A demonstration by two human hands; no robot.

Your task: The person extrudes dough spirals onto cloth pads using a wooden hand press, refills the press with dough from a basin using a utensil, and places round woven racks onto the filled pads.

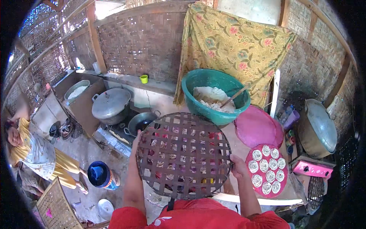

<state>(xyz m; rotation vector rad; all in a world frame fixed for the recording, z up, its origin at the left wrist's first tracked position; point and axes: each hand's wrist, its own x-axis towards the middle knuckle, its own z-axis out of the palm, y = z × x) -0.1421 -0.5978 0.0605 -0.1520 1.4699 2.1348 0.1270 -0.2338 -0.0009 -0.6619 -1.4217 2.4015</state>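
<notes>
A dark, round, open-weave bamboo tray point(158, 131) is held in front of my body, between both hands. My left hand point(138, 140) is closed on its left rim, with most of the fingers hidden. On the right, my right hand point(239, 167) grips the opposite rim. Pale coiled strands and patches of red show through the gaps in the weave; whether they lie on or under it I cannot tell. Right of my right hand, a pink round mat point(260, 189) bears several pale coiled noodle-like rosettes point(270, 176).
A green basin point(187, 86) with white dough-like stuff and a stick stands behind the tray. Pots point(111, 105) and a wok point(142, 121) are at left, a big pot point(316, 129) and pink stove point(310, 170) at right. Another person point(42, 152) is at far left, near a blue bucket point(102, 174).
</notes>
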